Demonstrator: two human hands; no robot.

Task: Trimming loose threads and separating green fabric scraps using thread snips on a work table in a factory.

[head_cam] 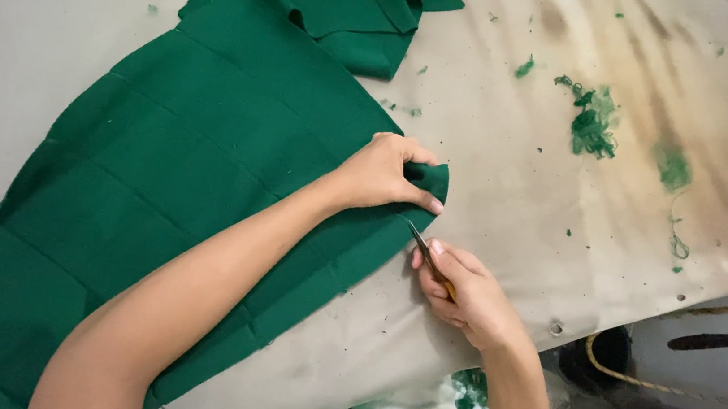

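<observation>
You are pinching the green cloth [207, 152] edge with your left hand [382, 175] while your right hand [463, 292] is gripping small snips [425, 251], whose blade could nick your thumb.

Fabric [170, 166] plain deep green — table cover [517, 203] beige, brown-stained.

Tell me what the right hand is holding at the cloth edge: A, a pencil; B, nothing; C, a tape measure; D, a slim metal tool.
D: the right hand grips a slim metal tool, its tip at the green cloth edge that the left hand pinches.
</observation>
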